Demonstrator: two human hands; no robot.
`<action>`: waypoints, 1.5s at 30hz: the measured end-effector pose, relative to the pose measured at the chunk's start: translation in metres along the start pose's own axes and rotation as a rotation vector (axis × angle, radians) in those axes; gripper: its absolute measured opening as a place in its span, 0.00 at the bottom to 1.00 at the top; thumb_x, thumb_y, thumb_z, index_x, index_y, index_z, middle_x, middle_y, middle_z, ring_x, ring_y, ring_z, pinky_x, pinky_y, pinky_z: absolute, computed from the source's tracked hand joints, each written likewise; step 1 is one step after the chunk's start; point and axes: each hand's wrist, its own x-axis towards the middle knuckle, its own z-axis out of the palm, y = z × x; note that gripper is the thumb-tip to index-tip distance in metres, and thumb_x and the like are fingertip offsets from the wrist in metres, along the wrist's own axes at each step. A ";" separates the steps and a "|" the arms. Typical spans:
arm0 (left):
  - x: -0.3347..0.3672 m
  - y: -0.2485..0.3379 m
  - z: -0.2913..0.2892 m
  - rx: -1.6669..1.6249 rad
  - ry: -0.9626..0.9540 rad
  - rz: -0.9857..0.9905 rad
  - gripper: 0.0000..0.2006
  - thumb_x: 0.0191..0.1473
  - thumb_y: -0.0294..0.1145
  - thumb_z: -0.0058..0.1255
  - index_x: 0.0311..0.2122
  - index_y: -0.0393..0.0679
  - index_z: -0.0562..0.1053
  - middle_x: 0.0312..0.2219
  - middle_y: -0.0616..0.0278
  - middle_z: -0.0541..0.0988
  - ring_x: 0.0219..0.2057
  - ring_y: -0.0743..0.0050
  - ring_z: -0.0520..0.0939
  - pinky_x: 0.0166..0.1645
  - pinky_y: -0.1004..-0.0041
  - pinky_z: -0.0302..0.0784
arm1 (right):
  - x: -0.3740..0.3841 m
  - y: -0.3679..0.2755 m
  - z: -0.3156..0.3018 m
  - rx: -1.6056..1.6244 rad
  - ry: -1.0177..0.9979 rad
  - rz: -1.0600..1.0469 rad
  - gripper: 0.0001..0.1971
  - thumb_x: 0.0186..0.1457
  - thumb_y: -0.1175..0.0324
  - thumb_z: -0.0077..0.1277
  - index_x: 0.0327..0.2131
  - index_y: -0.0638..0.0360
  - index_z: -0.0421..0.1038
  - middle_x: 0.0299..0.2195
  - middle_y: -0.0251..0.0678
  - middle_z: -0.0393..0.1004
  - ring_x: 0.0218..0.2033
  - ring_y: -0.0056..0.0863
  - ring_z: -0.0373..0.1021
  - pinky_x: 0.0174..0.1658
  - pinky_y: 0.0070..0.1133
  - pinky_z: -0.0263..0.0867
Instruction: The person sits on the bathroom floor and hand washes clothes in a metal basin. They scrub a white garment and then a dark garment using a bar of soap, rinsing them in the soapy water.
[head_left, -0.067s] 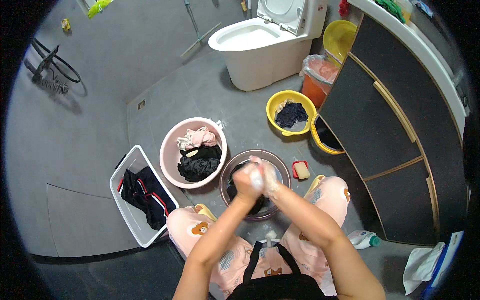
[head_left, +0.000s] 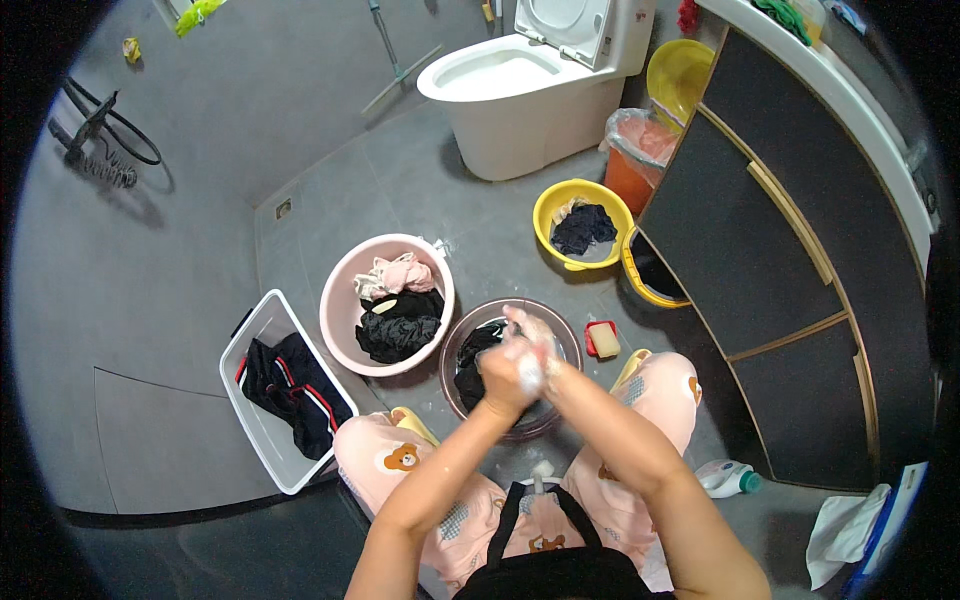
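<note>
Above the brown basin (head_left: 571, 347), the soapy left hand (head_left: 510, 374) and right hand (head_left: 539, 339) meet.
Whether either grip is open or closed cannot be told; dark cloth (head_left: 470, 384) lies toward the basin's left edge.

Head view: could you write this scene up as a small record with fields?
Left hand: foamy, against the right hand
Anything held: cannot tell
Below hands: brown basin with black cloth
Left of basin: pink tub with pink cloth and dark cloth
Far left: white bin with striped dark clothing
Right of basin: pale bar on red dish
Farther off: yellow basin with navy cloth
</note>
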 end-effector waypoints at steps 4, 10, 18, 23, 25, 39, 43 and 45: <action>0.004 -0.022 -0.001 0.054 0.008 -0.050 0.11 0.43 0.26 0.47 0.12 0.42 0.64 0.11 0.59 0.67 0.10 0.61 0.68 0.16 0.69 0.63 | -0.006 0.011 0.004 0.304 -0.104 0.055 0.12 0.50 0.61 0.42 0.17 0.52 0.65 0.13 0.26 0.63 0.15 0.18 0.61 0.18 0.17 0.58; 0.010 -0.020 -0.009 0.183 -0.010 -0.224 0.16 0.48 0.27 0.43 0.10 0.37 0.63 0.08 0.53 0.65 0.11 0.58 0.68 0.16 0.66 0.59 | -0.029 -0.002 0.034 0.116 0.232 0.082 0.12 0.50 0.59 0.42 0.22 0.55 0.67 0.17 0.26 0.65 0.15 0.17 0.61 0.17 0.18 0.57; 0.014 -0.058 -0.014 0.035 0.106 -0.725 0.17 0.51 0.34 0.42 0.14 0.38 0.65 0.08 0.56 0.63 0.10 0.71 0.63 0.16 0.69 0.58 | -0.021 -0.001 0.039 0.282 0.120 0.223 0.11 0.49 0.59 0.45 0.27 0.57 0.66 0.22 0.32 0.67 0.22 0.24 0.66 0.25 0.24 0.66; 0.010 -0.044 -0.014 -0.202 -0.479 -0.749 0.24 0.45 0.46 0.50 0.41 0.39 0.62 0.38 0.49 0.67 0.36 0.62 0.69 0.43 0.69 0.64 | 0.001 -0.036 -0.001 0.369 0.239 0.086 0.17 0.51 0.54 0.42 0.30 0.60 0.65 0.25 0.33 0.67 0.24 0.26 0.66 0.28 0.25 0.66; 0.006 -0.052 -0.019 -0.333 -0.654 -0.867 0.19 0.45 0.44 0.50 0.37 0.38 0.66 0.32 0.57 0.72 0.32 0.70 0.72 0.39 0.73 0.67 | 0.009 -0.043 -0.003 0.401 0.173 -0.050 0.18 0.52 0.53 0.39 0.31 0.61 0.65 0.26 0.34 0.68 0.28 0.25 0.65 0.34 0.21 0.64; 0.010 -0.067 -0.034 -0.420 0.300 -0.644 0.20 0.39 0.24 0.41 0.43 0.41 0.62 0.36 0.60 0.66 0.34 0.67 0.71 0.42 0.73 0.67 | -0.006 0.022 0.004 -0.185 -0.032 -0.265 0.13 0.51 0.57 0.44 0.30 0.57 0.65 0.24 0.28 0.67 0.21 0.18 0.63 0.24 0.16 0.61; -0.010 0.001 -0.014 -0.073 -0.081 -0.222 0.15 0.34 0.28 0.50 0.33 0.41 0.68 0.28 0.54 0.71 0.32 0.58 0.74 0.40 0.69 0.68 | 0.013 0.020 -0.009 0.276 0.065 0.048 0.10 0.50 0.60 0.46 0.26 0.56 0.64 0.20 0.28 0.67 0.18 0.23 0.64 0.21 0.20 0.62; -0.012 0.023 -0.012 0.002 -0.163 -0.134 0.12 0.32 0.32 0.54 0.27 0.41 0.69 0.23 0.54 0.72 0.25 0.56 0.75 0.33 0.69 0.70 | 0.031 0.041 -0.026 0.379 -0.092 0.297 0.12 0.50 0.58 0.45 0.21 0.55 0.63 0.21 0.30 0.68 0.19 0.21 0.64 0.24 0.20 0.62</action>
